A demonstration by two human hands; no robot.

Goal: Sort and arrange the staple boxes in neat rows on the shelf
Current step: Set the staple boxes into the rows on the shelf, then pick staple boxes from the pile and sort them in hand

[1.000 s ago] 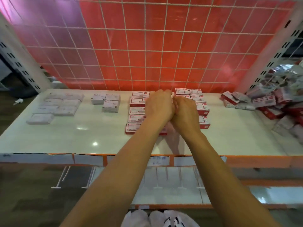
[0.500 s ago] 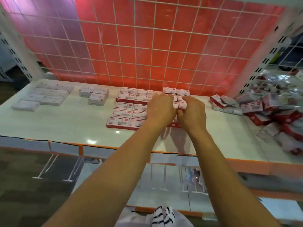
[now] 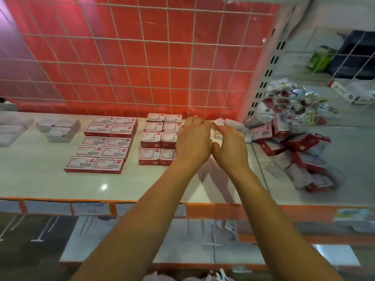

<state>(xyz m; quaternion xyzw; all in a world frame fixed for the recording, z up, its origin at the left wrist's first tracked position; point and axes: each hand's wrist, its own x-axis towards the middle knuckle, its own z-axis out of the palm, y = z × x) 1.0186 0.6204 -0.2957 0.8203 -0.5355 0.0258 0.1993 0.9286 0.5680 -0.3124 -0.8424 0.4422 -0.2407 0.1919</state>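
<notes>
Left hand (image 3: 192,142), right hand (image 3: 229,148) touching, at 3 o'clock of staple box rows (image 3: 160,138) on shelf (image 3: 50,179); fingers bent, grip on small box (image 3: 218,122) unclear.

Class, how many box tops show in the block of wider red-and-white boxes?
10, in the block on the shelf: two columns of five rows, four tops at the back, six nearer the front edge. Boxes stacked beneath may be hidden.

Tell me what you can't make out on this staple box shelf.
All head view:
Whether the left hand and right hand hold boxes: their backs cover most of the fingers.
Label print on the red boxes: too small, blurred.
White boxes: cut off by left edge.
Loose pile at right: blurred, uncountable.
</notes>
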